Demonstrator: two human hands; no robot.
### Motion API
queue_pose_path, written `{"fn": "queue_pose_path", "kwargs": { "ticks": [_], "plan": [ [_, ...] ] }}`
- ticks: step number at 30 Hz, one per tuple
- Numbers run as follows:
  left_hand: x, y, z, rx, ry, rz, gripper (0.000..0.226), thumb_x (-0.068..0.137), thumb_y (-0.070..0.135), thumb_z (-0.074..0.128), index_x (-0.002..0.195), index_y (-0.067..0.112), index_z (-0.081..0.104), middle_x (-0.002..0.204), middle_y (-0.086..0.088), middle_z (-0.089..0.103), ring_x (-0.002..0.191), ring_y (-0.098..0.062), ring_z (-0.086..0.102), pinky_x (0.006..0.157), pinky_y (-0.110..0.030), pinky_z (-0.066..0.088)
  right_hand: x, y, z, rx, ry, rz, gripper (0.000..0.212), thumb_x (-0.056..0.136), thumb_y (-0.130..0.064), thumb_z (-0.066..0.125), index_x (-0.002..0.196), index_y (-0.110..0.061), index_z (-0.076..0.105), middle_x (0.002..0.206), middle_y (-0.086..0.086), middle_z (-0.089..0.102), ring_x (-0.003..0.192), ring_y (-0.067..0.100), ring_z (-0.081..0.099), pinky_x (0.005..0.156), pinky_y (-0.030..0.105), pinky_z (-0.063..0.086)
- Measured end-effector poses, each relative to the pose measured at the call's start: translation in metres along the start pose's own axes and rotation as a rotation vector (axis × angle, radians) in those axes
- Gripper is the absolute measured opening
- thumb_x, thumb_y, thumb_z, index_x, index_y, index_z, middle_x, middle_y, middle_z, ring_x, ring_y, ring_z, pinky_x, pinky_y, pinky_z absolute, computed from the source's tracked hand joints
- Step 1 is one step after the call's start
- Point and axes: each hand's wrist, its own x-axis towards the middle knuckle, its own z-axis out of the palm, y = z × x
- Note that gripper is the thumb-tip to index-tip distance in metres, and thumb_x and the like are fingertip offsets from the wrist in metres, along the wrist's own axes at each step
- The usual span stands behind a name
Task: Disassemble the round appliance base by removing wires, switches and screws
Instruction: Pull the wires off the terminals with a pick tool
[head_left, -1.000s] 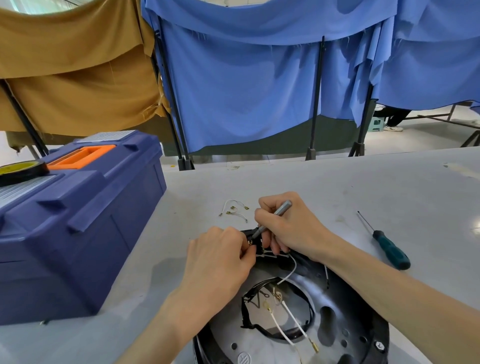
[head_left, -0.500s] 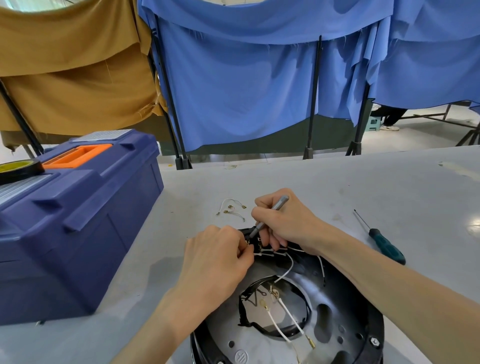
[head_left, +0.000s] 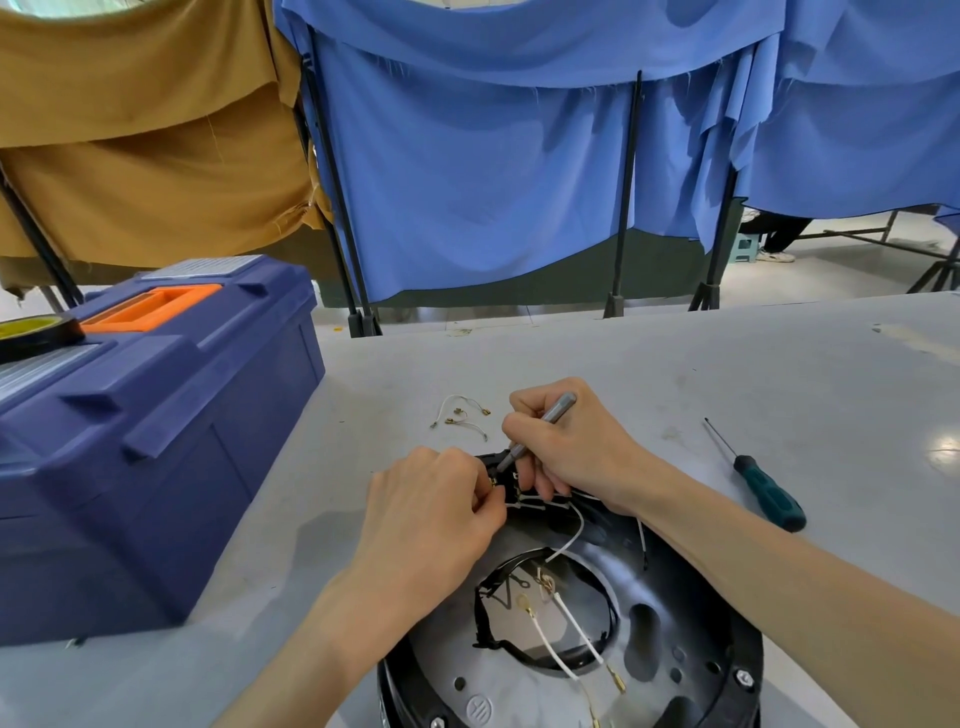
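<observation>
Left edge of table (head_left: 727, 374): blue toolbox (head_left: 171, 457) stands as a tall wall, tape roll (head_left: 31, 332) on its lid. Near edge, middle: round black base (head_left: 691, 660) fills it. Its far rim crowded by left hand (head_left: 426, 514), pinching a brass terminal (head_left: 492, 484), and right hand (head_left: 571, 447), gripping a silver tool (head_left: 543, 423). Narrow lane between toolbox and left forearm. Flat, just beyond the hands: loose wires (head_left: 462, 413). Near right wrist, flat: green-handled screwdriver (head_left: 766, 491). Far half and right edge: open surface, passable. Beyond far edge, well apart from the hands: curtain poles (head_left: 623, 197)
</observation>
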Motion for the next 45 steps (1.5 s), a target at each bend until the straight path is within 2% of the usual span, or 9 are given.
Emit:
{"fn": "queue_pose_path", "kwargs": {
  "ticks": [10,14,20,22,26,33,41,45],
  "plan": [
    [-0.0005,0.0004,0.0001,0.02,0.001,0.022,0.023,0.091,0.04,0.052,0.083,0.026,0.068,0.071,0.007,0.067,0.075,-0.014,0.062,0.071,-0.036,0.05,0.0019,-0.0025,-0.0018,-0.04,-0.035,0.023,0.035,0.083,-0.001,0.051,0.05,-0.005,0.041,0.039,0.014,0.051,0.031,0.022,0.045,0.037,0.022,0.031],
    [0.0002,-0.0004,0.0002,0.017,0.001,0.03,0.023,0.091,0.04,0.052,0.083,0.025,0.068,0.072,0.006,0.068,0.076,-0.014,0.062,0.073,-0.036,0.05,0.0035,-0.0039,-0.0026,-0.032,-0.051,0.033,0.042,0.082,-0.001,0.051,0.044,-0.014,0.039,0.037,0.01,0.05,0.032,0.022,0.044,0.036,0.02,0.029],
    [0.0001,-0.0006,-0.0001,0.013,0.007,0.039,0.023,0.09,0.038,0.052,0.08,0.023,0.067,0.071,0.006,0.068,0.076,-0.014,0.062,0.073,-0.037,0.05,0.0044,-0.0038,-0.0035,-0.024,-0.059,0.035,0.05,0.084,-0.003,0.051,0.039,-0.021,0.038,0.03,-0.002,0.044,0.038,0.025,0.046,0.046,0.027,0.034],
    [0.0005,-0.0004,0.0,0.008,0.008,0.041,0.023,0.09,0.038,0.053,0.079,0.023,0.067,0.07,0.006,0.068,0.076,-0.014,0.062,0.074,-0.037,0.051,0.0038,-0.0039,-0.0036,-0.021,-0.057,0.037,0.049,0.084,-0.003,0.051,0.04,-0.021,0.039,0.031,0.0,0.046,0.036,0.024,0.045,0.044,0.024,0.034],
    [0.0007,-0.0006,0.0004,0.006,0.015,0.035,0.022,0.089,0.038,0.054,0.079,0.024,0.067,0.07,0.006,0.068,0.077,-0.014,0.062,0.074,-0.036,0.051,0.0021,-0.0018,-0.0027,0.026,0.003,0.033,0.039,0.082,-0.002,0.049,0.045,-0.013,0.042,0.042,0.019,0.053,0.029,0.02,0.044,0.034,0.017,0.031],
    [0.0006,-0.0014,0.0019,0.007,0.033,0.039,0.022,0.088,0.038,0.054,0.078,0.023,0.066,0.07,0.006,0.067,0.076,-0.015,0.062,0.072,-0.036,0.05,0.0015,0.0005,-0.0021,0.014,0.016,0.015,0.039,0.082,-0.001,0.047,0.046,-0.014,0.04,0.039,0.011,0.053,0.029,0.021,0.046,0.032,0.017,0.03],
    [0.0015,-0.0027,0.0034,-0.004,0.036,0.051,0.022,0.089,0.039,0.053,0.078,0.024,0.065,0.071,0.006,0.067,0.076,-0.015,0.062,0.072,-0.036,0.05,0.0003,0.0018,-0.0017,0.008,-0.002,-0.011,0.039,0.083,-0.002,0.049,0.048,-0.014,0.039,0.04,0.012,0.053,0.029,0.02,0.049,0.033,0.018,0.032],
    [0.0004,-0.0027,0.0025,-0.005,0.045,0.053,0.021,0.087,0.039,0.055,0.075,0.024,0.064,0.07,0.006,0.067,0.075,-0.015,0.061,0.069,-0.032,0.048,0.0016,0.0017,-0.0021,-0.01,-0.02,-0.001,0.037,0.082,-0.002,0.05,0.047,-0.011,0.039,0.035,0.01,0.047,0.031,0.023,0.05,0.035,0.019,0.033]
  ]
}}
